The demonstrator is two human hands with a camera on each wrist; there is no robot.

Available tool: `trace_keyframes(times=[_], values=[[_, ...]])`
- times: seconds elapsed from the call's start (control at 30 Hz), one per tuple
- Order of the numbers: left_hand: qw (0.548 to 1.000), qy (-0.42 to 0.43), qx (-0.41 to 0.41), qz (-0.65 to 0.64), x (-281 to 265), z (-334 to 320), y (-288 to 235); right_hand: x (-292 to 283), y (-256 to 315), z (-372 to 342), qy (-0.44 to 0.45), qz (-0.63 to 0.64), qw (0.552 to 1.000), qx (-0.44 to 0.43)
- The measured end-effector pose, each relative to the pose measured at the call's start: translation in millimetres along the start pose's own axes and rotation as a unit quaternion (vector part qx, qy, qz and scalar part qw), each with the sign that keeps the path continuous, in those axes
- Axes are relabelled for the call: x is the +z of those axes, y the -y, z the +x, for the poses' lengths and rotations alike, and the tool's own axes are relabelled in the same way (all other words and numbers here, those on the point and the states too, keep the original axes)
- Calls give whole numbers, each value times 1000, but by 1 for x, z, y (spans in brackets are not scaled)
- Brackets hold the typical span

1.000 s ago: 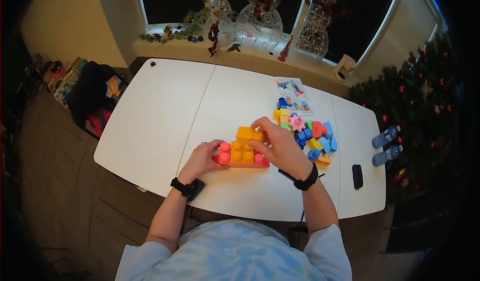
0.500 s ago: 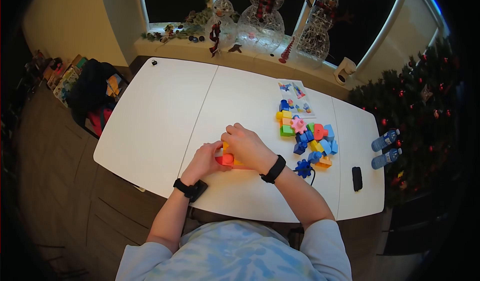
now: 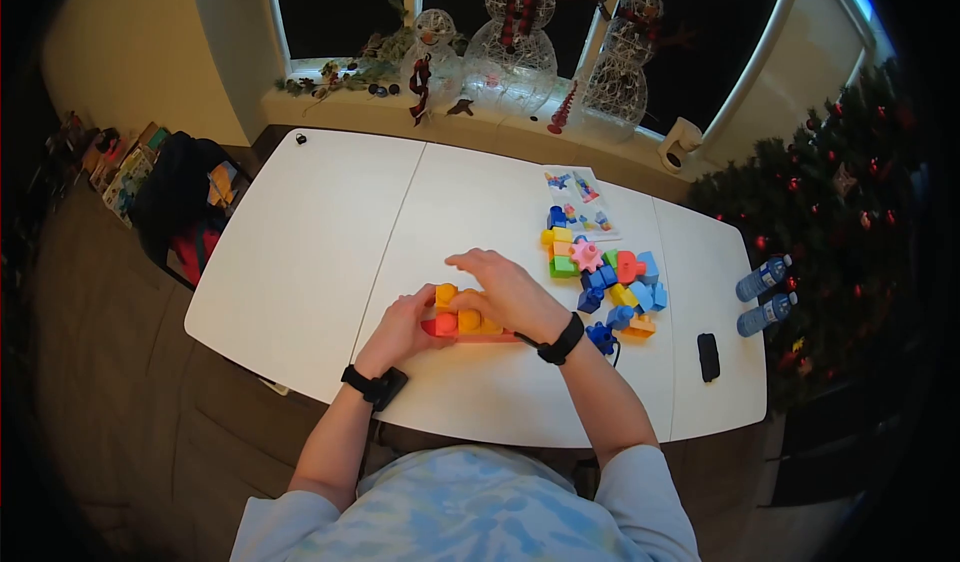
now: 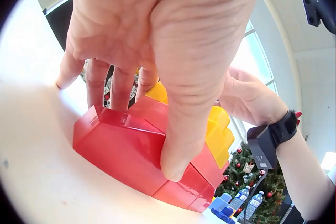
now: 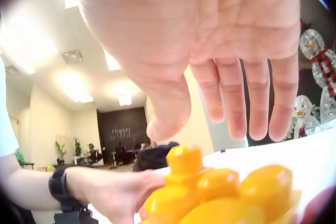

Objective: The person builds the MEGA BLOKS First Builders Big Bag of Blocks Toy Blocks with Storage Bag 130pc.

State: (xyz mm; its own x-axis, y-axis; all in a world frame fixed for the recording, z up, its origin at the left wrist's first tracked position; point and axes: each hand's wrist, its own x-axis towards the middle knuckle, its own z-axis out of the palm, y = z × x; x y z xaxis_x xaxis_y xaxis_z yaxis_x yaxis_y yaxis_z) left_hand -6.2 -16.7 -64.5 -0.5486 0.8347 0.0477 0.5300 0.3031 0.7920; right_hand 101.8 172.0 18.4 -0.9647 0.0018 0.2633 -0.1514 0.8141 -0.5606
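Observation:
A build of toy building blocks lies on the white table [image 3: 320, 222] in front of the person. At its bottom is a long red block base [image 4: 121, 155], with yellow-orange blocks [image 5: 220, 192] stacked on it and a pink-red block [image 3: 446, 324] at its left end. The left hand [image 3: 398, 330] grips the red base's left end, its thumb along the near side and fingers on the far side. Above the yellow blocks, the right hand [image 3: 512, 295] hovers with its fingers extended and nothing between them; it partly covers the build in the head view.
Right of the hands lie several loose blocks, among them a pink gear [image 3: 586, 256] and a blue gear [image 3: 601, 338]. Behind them is a picture sheet [image 3: 604, 224]. A black case [image 3: 708, 357] and two water bottles [image 3: 763, 280] sit near the right edge.
The right hand brought a yellow-orange block down onto the left part of the build, then let go and lifted slightly away to the right. The left hand stays on the base.

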Motion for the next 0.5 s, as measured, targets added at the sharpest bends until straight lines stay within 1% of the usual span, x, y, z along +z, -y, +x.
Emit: trace_keyframes(times=[0.03,0.07,0.1,0.13,0.17,0.27,0.3,0.37,0.5], values=[[1000,7,0,0,-1,0,-2,-21,0,-5,-26,-6,999,21],[1000,7,2,-2,-1,0,-1,-38,-5,-10,-82,24,996,33],[1000,5,8,-4,0,1,2,-62,-1,-16,-119,20,990,68],[1000,4,16,-6,1,1,4,-78,-11,-25,-166,-1,982,85],[1000,6,19,-9,0,0,3,-97,-14,-34,-191,-33,973,124],[1000,4,17,-21,-3,0,-7,-146,-25,-68,-260,-91,949,152],[1000,4,8,-24,-4,0,-10,-158,-27,-78,-285,-98,937,175],[1000,7,1,-28,-4,0,-12,-178,-35,-94,-309,-100,927,187],[1000,0,3,-15,-4,0,-12,-187,-41,-104,-317,-110,921,197]])
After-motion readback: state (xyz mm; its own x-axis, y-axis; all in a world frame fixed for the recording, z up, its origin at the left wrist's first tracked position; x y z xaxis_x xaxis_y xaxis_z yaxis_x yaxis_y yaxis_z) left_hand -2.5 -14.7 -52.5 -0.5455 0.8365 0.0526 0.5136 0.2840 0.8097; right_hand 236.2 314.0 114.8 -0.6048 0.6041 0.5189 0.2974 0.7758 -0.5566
